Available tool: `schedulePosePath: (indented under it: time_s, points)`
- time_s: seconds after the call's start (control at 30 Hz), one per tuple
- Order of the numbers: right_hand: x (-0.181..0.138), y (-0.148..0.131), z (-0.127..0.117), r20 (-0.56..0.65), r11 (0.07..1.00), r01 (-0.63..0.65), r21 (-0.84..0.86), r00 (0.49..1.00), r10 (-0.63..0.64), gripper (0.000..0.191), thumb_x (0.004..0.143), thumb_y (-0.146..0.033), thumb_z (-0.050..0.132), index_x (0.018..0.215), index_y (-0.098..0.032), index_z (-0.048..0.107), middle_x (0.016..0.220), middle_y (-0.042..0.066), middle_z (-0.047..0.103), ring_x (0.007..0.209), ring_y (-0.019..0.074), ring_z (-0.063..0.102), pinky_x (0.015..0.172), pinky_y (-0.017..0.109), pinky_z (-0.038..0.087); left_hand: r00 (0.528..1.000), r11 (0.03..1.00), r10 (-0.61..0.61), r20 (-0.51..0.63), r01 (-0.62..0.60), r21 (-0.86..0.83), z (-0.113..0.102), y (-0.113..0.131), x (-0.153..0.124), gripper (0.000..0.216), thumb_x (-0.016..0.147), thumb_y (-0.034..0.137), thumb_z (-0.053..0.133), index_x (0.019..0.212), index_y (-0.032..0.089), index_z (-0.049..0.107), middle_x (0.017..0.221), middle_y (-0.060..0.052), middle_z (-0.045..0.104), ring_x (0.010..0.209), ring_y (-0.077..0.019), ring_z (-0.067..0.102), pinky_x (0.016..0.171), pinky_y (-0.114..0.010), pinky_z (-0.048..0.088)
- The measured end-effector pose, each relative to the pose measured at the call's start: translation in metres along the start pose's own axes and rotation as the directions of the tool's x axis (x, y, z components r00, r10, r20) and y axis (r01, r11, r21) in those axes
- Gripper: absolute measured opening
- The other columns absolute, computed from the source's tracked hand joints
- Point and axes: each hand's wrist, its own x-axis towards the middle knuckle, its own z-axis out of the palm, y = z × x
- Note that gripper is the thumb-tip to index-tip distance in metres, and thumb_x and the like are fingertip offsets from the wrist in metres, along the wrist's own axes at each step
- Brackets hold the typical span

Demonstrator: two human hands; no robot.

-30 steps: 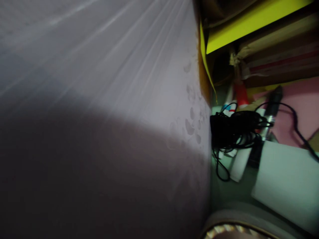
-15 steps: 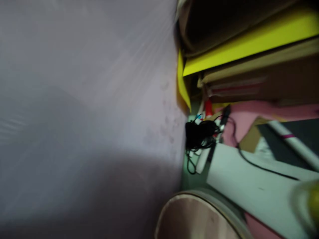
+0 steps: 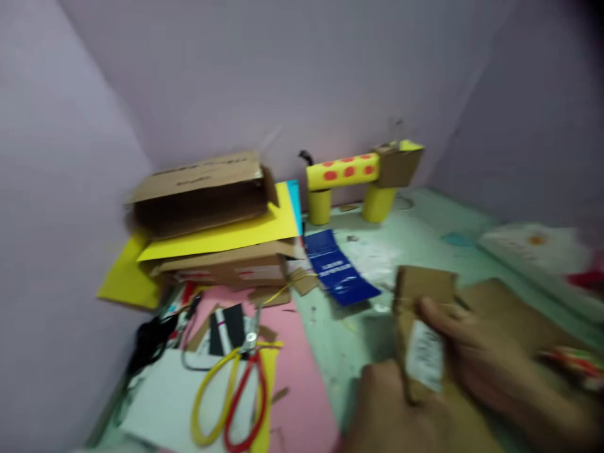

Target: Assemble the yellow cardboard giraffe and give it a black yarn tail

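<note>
In the lower right of the head view, a folded piece of cardboard (image 3: 427, 286) with a white printed label is held between both hands. My left hand (image 3: 391, 409) is closed on its lower left side, the fingers partly blurred. My right hand (image 3: 491, 358) grips it from the right, thumb lying across its front. Scissors (image 3: 251, 340) with one yellow and one red handle loop lie on paper to the left. Farther back stands a yellow tube figure (image 3: 342, 171) with red spots, two yellow legs and a cardboard block at its right end.
A cardboard box (image 3: 198, 189) rests on yellow sheets (image 3: 226, 238) at the back left. Pink paper (image 3: 302, 377), white sheets (image 3: 160, 396) and a black cable bundle (image 3: 153, 340) lie in front. A blue card (image 3: 337, 270) is mid-table; flat cardboard (image 3: 514, 314) lies at right.
The view has swung from the left wall and the clutter beside it to the wider table. Both hands and the cardboard they hold are now visible.
</note>
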Motion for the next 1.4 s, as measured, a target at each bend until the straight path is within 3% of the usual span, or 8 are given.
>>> schedulePosePath:
  time_s: [0.07,0.2,0.4,0.57,0.83,1.03,1.17,1.4]
  points:
    - [0.0,-0.01,-0.008,0.097,0.999,-0.028,0.033,0.995,0.025,0.036,0.063,-0.043,0.078,0.079,-0.013,0.067,0.063,0.007,0.068,0.051,0.0186,0.061,0.05,0.029,0.049,0.998,0.997,0.038,-0.054,-0.042,-0.061,0.006,0.015,0.013,0.032,0.083,0.037,0.054,0.106,0.016,0.059,0.096,-0.007,0.068,0.086,-0.0233,0.064,0.071,-0.031,0.05]
    - [-0.003,-0.008,-0.006,0.12,0.997,0.072,-0.017,0.99,-0.069,0.043,0.06,-0.045,0.078,0.085,-0.011,0.068,0.072,0.009,0.072,0.058,0.0208,0.065,0.055,0.03,0.05,0.946,0.972,0.152,-0.287,-0.196,-0.13,0.007,0.032,0.016,0.033,0.078,0.04,0.055,0.096,0.014,0.062,0.092,-0.009,0.071,0.088,-0.0264,0.063,0.076,-0.033,0.049]
    - [-0.009,-0.005,0.0,0.194,0.947,0.276,-0.164,0.95,-0.243,0.043,0.065,-0.044,0.073,0.093,-0.012,0.068,0.085,0.011,0.074,0.078,0.0288,0.068,0.072,0.039,0.052,0.817,0.948,0.271,-0.509,-0.317,-0.004,0.009,0.045,0.011,0.04,0.082,0.043,0.051,0.112,0.018,0.054,0.111,-0.011,0.066,0.1,-0.025,0.06,0.088,-0.033,0.044]
    - [-0.007,0.006,0.003,0.177,0.893,0.4,-0.205,0.913,-0.368,0.039,0.071,-0.042,0.068,0.098,-0.015,0.066,0.096,0.011,0.072,0.09,0.0301,0.066,0.085,0.044,0.048,0.738,0.942,0.316,-0.596,-0.317,0.107,0.013,0.04,0.015,0.035,0.081,0.043,0.048,0.099,0.014,0.056,0.097,-0.014,0.065,0.097,-0.0278,0.058,0.085,-0.036,0.042]
    - [-0.014,0.001,-0.021,0.496,0.992,0.12,0.032,0.86,-0.12,0.041,0.069,-0.039,0.072,0.1,-0.013,0.066,0.091,0.011,0.072,0.081,0.025,0.067,0.074,0.036,0.05,0.792,0.931,0.256,-0.554,-0.356,-0.079,0.007,0.029,0.021,0.027,0.074,0.04,0.055,0.083,0.015,0.054,0.071,-0.005,0.063,0.064,-0.0202,0.06,0.06,-0.031,0.046]
    - [-0.022,0.004,-0.014,0.477,0.97,0.239,0.045,0.848,-0.231,0.04,0.071,-0.044,0.069,0.1,-0.016,0.066,0.093,0.009,0.071,0.085,0.0253,0.065,0.078,0.039,0.05,0.821,0.909,0.231,-0.522,-0.373,-0.185,0.004,0.031,0.019,0.033,0.072,0.043,0.059,0.089,0.015,0.052,0.074,-0.004,0.065,0.061,-0.017,0.06,0.06,-0.029,0.047]
    - [-0.018,0.009,-0.015,0.397,0.959,0.279,0.036,0.877,-0.27,0.044,0.079,-0.054,0.056,0.103,-0.017,0.065,0.093,0.008,0.07,0.088,0.0256,0.064,0.081,0.04,0.049,0.821,0.92,0.251,-0.512,-0.366,-0.137,0.006,0.035,0.016,0.036,0.067,0.042,0.066,0.089,0.015,0.055,0.064,0.001,0.061,0.056,-0.0146,0.056,0.053,-0.024,0.042]
    - [-0.013,0.001,-0.022,0.386,0.941,0.338,0.021,0.865,-0.32,0.046,0.077,-0.056,0.059,0.101,-0.018,0.067,0.099,0.01,0.07,0.095,0.0286,0.062,0.086,0.043,0.047,0.821,0.928,0.291,-0.492,-0.368,-0.064,0.012,0.04,0.013,0.033,0.067,0.04,0.068,0.088,0.015,0.059,0.057,0.003,0.059,0.054,-0.0149,0.054,0.052,-0.025,0.043]
